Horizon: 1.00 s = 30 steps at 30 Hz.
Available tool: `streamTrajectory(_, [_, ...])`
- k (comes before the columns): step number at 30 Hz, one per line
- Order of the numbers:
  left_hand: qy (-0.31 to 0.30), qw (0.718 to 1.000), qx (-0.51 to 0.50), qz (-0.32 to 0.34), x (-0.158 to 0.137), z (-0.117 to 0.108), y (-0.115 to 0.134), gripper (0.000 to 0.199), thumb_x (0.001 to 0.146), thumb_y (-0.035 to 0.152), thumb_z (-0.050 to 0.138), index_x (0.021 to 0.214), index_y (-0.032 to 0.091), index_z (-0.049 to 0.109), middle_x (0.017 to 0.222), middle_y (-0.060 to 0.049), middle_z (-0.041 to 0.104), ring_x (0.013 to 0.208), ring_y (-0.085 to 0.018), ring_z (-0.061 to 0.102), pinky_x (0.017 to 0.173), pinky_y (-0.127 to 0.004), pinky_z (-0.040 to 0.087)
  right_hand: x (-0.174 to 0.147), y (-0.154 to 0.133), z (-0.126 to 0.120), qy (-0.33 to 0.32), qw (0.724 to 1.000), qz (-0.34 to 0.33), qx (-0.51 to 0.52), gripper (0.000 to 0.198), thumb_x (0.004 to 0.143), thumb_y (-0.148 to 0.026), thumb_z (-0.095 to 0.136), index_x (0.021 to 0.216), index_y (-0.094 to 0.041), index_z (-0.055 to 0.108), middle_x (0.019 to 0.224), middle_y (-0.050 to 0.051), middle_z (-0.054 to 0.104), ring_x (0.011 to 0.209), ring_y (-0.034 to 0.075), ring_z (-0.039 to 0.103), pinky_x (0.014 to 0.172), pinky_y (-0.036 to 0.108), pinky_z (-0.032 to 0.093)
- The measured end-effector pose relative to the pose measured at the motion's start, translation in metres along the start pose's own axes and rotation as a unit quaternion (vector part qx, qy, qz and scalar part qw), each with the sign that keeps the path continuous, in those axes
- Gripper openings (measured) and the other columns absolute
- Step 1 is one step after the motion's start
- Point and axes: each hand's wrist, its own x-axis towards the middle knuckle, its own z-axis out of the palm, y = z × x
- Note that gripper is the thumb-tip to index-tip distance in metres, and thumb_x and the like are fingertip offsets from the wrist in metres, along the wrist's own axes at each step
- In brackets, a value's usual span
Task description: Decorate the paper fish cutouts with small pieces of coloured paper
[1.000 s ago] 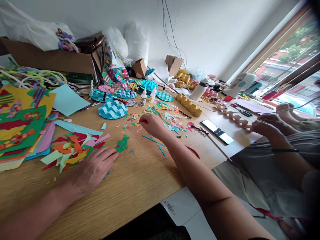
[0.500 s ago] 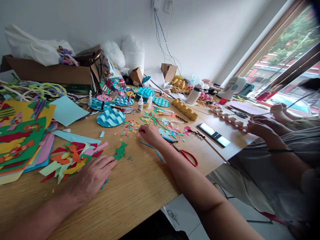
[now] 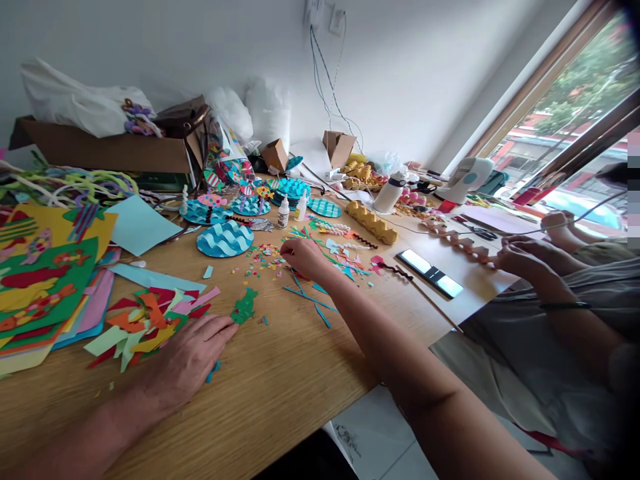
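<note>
My left hand (image 3: 193, 352) rests on the tabletop with its fingers together, their tips gripping the near end of a green paper fish (image 3: 243, 307). Its thumb is hidden. My right hand (image 3: 302, 257) reaches forward, fingers pinched together at the edge of a scatter of small coloured paper dots (image 3: 265, 255). What those fingers hold, if anything, is hidden. Thin blue paper strips (image 3: 309, 297) lie beside my right forearm. Coloured paper scraps (image 3: 150, 319) are heaped beyond my left hand.
A blue wavy disc (image 3: 225, 239) and glue bottles (image 3: 283, 213) stand behind the dots. Coloured paper sheets (image 3: 50, 280) are stacked at left. A phone (image 3: 430, 272), a yellow egg-carton strip (image 3: 371, 222) and a white bottle (image 3: 390, 192) lie rightward. Another person's hands (image 3: 530, 257) work at far right.
My right forearm has shifted rightward, covering the red-handled scissors and uncovering more of the blue strips. The view has shifted slightly. My left hand stays at the green fish.
</note>
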Motion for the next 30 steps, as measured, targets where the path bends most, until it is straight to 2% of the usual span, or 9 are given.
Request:
streamTrajectory(3, [0.007,1.000,0.008,0.004,0.001,0.000,0.001,0.042,0.080,0.006,0.031,0.105,0.018,0.062,0.102,-0.007,0.064,0.096,-0.019,0.055,0.083,-0.033,0.047,0.013,-0.002,-0.005,-0.015,1.000,-0.006,-0.004,0.025,0.072,-0.015,0.046,0.084,-0.018,0.067,0.086,0.004,0.068,0.079,0.015,0.058,0.065,0.022,0.038])
streamTrajectory(7, [0.011,1.000,0.004,-0.013,-0.001,0.004,0.002,0.039,0.082,0.007,0.031,0.106,0.017,0.061,0.103,-0.007,0.063,0.095,-0.019,0.055,0.083,-0.033,0.046,0.033,-0.003,0.004,-0.029,0.999,-0.032,-0.004,0.023,0.071,-0.014,0.048,0.083,-0.017,0.068,0.083,0.004,0.068,0.076,0.014,0.058,0.062,0.022,0.037])
streamTrajectory(13, [0.016,1.000,0.007,-0.025,0.001,0.001,0.004,0.040,0.081,0.006,0.030,0.103,0.017,0.062,0.102,-0.006,0.063,0.095,-0.019,0.055,0.082,-0.032,0.046,0.061,0.003,0.013,-0.060,0.997,-0.011,-0.043,0.026,0.071,-0.014,0.048,0.088,-0.018,0.067,0.091,0.004,0.067,0.080,0.014,0.058,0.060,0.021,0.037])
streamTrajectory(17, [0.015,1.000,0.023,0.000,0.002,-0.002,0.002,0.041,0.080,0.006,0.029,0.100,0.016,0.063,0.100,-0.006,0.064,0.094,-0.019,0.056,0.081,-0.031,0.048,0.076,0.003,0.015,-0.082,0.995,-0.009,-0.054,0.026,0.072,-0.016,0.050,0.090,-0.018,0.068,0.093,0.004,0.067,0.081,0.014,0.058,0.061,0.019,0.038])
streamTrajectory(23, [0.016,1.000,0.013,-0.008,-0.003,0.002,-0.003,0.042,0.081,0.007,0.030,0.107,0.018,0.060,0.104,-0.005,0.063,0.098,-0.017,0.055,0.085,-0.029,0.047,0.089,0.000,0.023,-0.115,0.991,-0.017,-0.066,0.025,0.070,-0.019,0.054,0.090,-0.017,0.069,0.090,0.005,0.068,0.077,0.014,0.058,0.059,0.019,0.037])
streamTrajectory(30, [0.044,0.999,0.022,-0.001,-0.002,0.003,0.000,0.041,0.082,0.005,0.029,0.104,0.017,0.061,0.101,-0.005,0.065,0.096,-0.018,0.056,0.083,-0.030,0.048,0.094,-0.001,0.025,-0.126,0.989,-0.030,-0.077,0.026,0.069,-0.019,0.056,0.091,-0.018,0.068,0.093,0.004,0.067,0.080,0.014,0.058,0.059,0.019,0.036])
